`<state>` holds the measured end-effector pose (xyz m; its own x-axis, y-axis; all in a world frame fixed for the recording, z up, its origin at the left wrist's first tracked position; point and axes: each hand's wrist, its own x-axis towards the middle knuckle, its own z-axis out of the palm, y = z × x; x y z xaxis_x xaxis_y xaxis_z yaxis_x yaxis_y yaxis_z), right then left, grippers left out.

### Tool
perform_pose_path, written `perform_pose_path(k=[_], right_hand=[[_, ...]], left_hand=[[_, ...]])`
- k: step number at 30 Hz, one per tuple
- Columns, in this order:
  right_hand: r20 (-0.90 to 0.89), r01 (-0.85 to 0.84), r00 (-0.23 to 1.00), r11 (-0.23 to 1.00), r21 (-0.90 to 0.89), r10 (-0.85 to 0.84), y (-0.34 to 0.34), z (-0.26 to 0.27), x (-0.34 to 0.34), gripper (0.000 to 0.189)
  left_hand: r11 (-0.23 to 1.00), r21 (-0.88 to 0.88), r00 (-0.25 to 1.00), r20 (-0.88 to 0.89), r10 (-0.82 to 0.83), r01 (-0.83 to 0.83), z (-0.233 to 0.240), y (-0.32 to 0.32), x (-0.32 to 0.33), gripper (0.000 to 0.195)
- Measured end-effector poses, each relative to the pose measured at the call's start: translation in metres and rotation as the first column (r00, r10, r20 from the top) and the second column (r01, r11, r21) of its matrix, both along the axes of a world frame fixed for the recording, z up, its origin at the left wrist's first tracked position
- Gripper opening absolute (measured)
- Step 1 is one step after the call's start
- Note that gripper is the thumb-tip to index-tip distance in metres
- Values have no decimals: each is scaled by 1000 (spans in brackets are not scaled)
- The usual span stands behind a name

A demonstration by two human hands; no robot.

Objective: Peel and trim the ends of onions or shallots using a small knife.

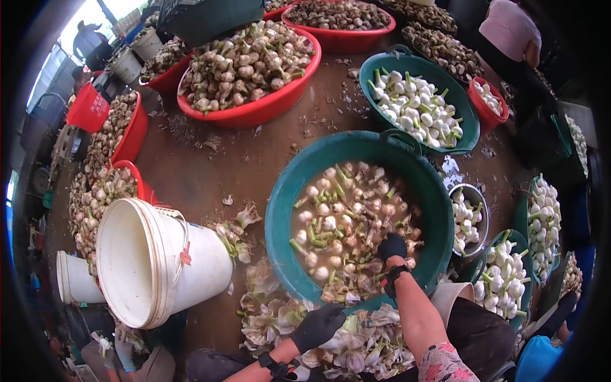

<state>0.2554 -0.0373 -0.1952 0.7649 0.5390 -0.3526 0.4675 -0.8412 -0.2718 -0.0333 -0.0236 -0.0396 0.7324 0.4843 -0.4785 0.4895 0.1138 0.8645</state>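
A large green plastic tub [281,215] before me holds murky brown water with garlic bulbs [329,222], cut stems and loose skins floating in it. My right hand [392,247], in a black glove, reaches down among the bulbs at the tub's near right side. Its fingertips are hidden, so any grip is unclear. My left hand [320,327], also black-gloved, hovers with curled fingers over a heap of garlic peelings [372,344] by the tub's near rim. A pale stem piece lies near those fingers; whether they hold anything cannot be made out.
White plastic bucket [200,258] tips on its side at left. Beyond stands a red basin [253,112] of unpeeled garlic. Peeled bulbs fill a green tub [372,102] and a metal bowl [482,215] at right. Co-worker's gloved hands [114,348] show lower left; another person [510,31] bends upper right.
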Motion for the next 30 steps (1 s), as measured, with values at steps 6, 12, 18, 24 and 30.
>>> perform_pose_path(k=[6, 12, 18, 24, 30], right_hand=[[-23, 8, 1000, 946, 324, -1, -51, 24, -13, 25], [-635, 181, 705, 785, 592, 316, -75, 144, -86, 27], [-403, -13, 784, 661, 750, 473, -79, 152, -128, 28], [-155, -61, 953, 666, 743, 260, -72, 180, -167, 23], [55, -152, 985, 653, 742, 166, -76, 183, -188, 13]], left_hand=[[844, -498, 964, 54, 259, -199, -12, 7, 4, 42], [240, -899, 819, -189, 541, -366, 7, 27, 7, 49], [513, -834, 745, 207, 634, -204, 6, 16, 2, 40], [905, 33, 873, 278, 400, -425, 0, -3, -5, 41], [798, 315, 847, 335, 413, -514, -10, -15, -9, 44]])
